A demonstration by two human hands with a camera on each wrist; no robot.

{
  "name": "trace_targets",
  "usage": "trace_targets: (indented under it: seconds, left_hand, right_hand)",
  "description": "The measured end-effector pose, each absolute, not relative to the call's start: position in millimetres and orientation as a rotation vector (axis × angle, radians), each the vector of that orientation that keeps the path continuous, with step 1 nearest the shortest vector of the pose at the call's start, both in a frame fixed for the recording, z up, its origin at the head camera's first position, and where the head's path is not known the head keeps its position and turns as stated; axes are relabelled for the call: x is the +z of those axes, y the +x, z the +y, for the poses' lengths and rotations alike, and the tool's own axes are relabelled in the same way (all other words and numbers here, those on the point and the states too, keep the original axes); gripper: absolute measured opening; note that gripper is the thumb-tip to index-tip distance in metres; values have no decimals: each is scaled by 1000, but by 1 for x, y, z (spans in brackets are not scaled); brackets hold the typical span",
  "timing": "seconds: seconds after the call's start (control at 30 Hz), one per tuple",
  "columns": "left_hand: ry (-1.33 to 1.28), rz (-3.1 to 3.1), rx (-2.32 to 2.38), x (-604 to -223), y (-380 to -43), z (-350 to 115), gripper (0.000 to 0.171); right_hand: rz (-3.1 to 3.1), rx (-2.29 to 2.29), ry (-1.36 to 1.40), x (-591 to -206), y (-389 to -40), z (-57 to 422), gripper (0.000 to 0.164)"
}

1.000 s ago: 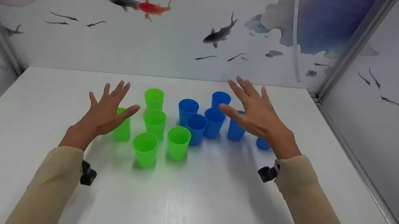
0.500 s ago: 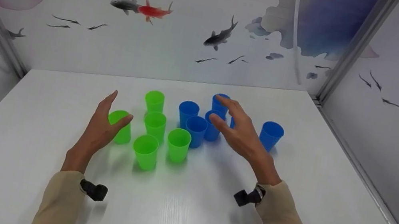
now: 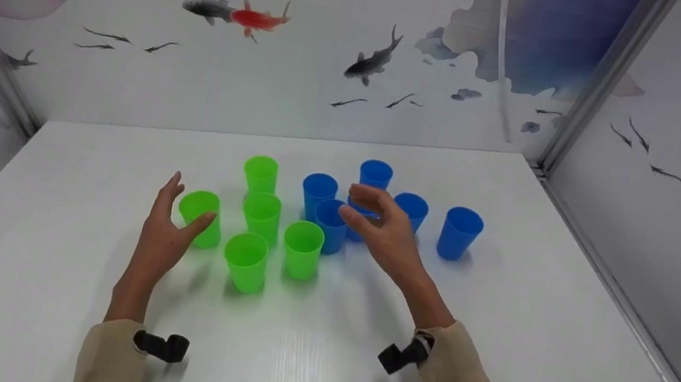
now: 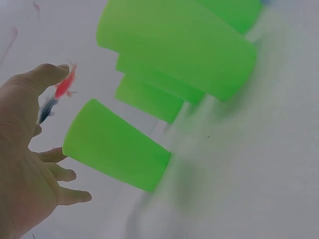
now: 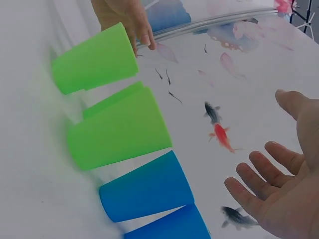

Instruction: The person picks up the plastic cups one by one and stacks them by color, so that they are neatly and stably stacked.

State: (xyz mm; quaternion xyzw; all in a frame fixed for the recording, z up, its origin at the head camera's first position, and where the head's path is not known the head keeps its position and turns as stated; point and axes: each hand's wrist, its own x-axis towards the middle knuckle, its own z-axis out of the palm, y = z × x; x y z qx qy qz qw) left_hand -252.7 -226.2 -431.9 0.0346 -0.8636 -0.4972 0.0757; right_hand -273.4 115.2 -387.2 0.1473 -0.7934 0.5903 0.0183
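My left hand (image 3: 159, 240) is beside the leftmost green cup (image 3: 207, 231), thumb and fingers spread to either side of its rim. Seen from the left wrist, the fingers (image 4: 72, 196) are parted near that cup's mouth, holding nothing. My right hand (image 3: 389, 240) hovers over the blue cups with bent, parted fingers and nothing in its grasp. It partly covers a blue cup (image 3: 355, 234) in the middle of the group. The nearest blue cup (image 3: 330, 227) stands just left of its thumb. In the right wrist view the right hand's palm (image 5: 294, 194) is apart from the cups.
Several other green cups, such as the front one (image 3: 246, 265), stand upright mid-table. More blue cups, including the rightmost one (image 3: 459, 235), stand to the right. White panels with painted fish surround the white table (image 3: 255, 370) at the back and sides.
Both hands have come down and back toward me. The right hand has moved left, uncovering the rightmost blue cups. The left has settled lower beside the leftmost green cup. The cups stand where they were.
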Motion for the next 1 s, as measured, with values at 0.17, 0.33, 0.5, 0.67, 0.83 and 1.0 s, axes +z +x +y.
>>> trace_targets:
  seconds: [0.17, 0.33, 0.5, 0.67, 0.83, 1.0]
  left_hand:
    - [128, -2583, -1534, -436, -254, -230, 98]
    - [156, -2581, -1578, -440, -255, -233, 99]
    - [175, -2535, -1668, -440, -258, -232, 98]
    - [187, -2530, -1699, -442, -259, -229, 98]
    - [188, -2510, -1731, -446, -260, -227, 94]
    - [189, -2498, -1720, -448, -261, -228, 88]
  right_hand:
    - [-2437, 1876, 405, -396, -273, 107, 51]
    - [-2493, 1874, 414, -405, -272, 98, 55]
    - [-2560, 1826, 370, -410, -268, 92, 55]
    - [-2619, 1793, 281, -417, -263, 87, 55]
    - [-2642, 1791, 251, -424, -260, 84, 61]
    - [-2664, 1782, 235, -428, -257, 81, 65]
